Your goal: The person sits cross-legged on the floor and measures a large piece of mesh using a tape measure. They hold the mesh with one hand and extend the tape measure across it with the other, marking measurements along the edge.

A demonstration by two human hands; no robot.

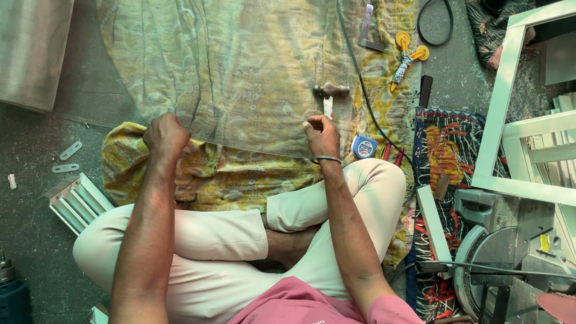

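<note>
1. Left hand (164, 135) fisted, gripping near edge of mesh sheet (240, 72).
2. Right hand (322, 135) pinching same edge, fingers curled shut.
3. Metal handle (330, 90) just beyond right hand; tape measure (363, 147) beside it.

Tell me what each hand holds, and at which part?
Both the left hand and right hand grip the mesh sheet at its near edge.

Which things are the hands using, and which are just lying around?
In use:
- left hand, gripping the mesh sheet
- right hand, on the sheet's edge
- yellow cloth under the sheet

Lying about:
- tape measure
- yellow-handled tool
- black cable
- white frame
- saw
- drill
</note>
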